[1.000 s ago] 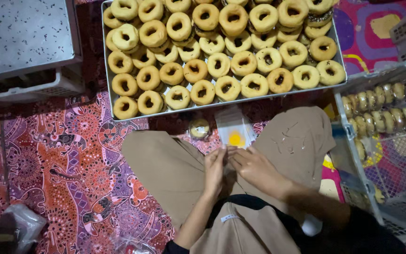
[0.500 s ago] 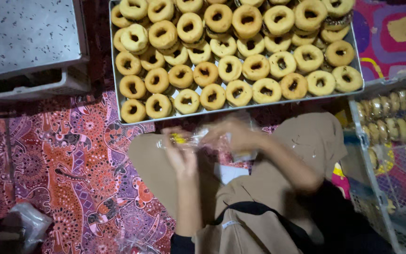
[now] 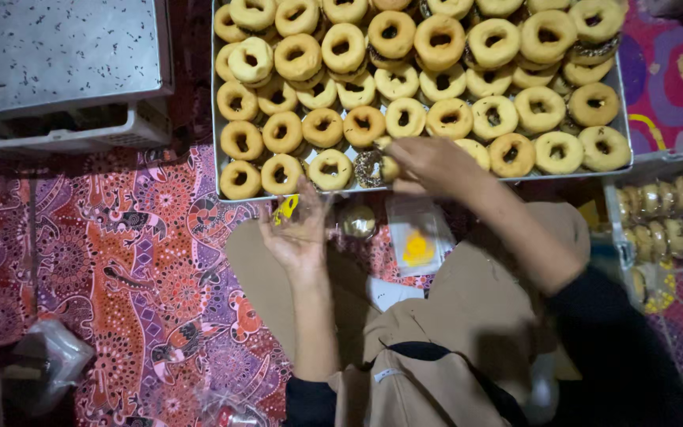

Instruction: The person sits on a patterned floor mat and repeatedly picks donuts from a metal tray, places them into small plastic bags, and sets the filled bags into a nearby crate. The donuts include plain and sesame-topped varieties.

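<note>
The right hand pinches a round, dark chocolate-sprinkled doughnut at the front edge of the shiny metal tray of plain golden ring doughnuts. The left hand, fingers spread, holds a thin, crinkly clear plastic bag just below the tray.

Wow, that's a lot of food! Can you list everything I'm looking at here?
Ring doughnuts: dozens, golden-brown, piled on the tray.
Metal tray: one, silver, top centre.
Chocolate-sprinkled doughnut: one, dark-topped, at the tray's near edge, by the right fingers.
Clear plastic bag with yellow print: one, in the left hand.
Flat clear bags with a yellow mark: a small pile, below the tray.
Patterned cloth: red and purple, underneath.
Speckled grey box: one, top left.
Wire basket of wrapped doughnuts: one, right edge.
Left hand: holds the bag.
Right hand: on the sprinkled doughnut.
</note>
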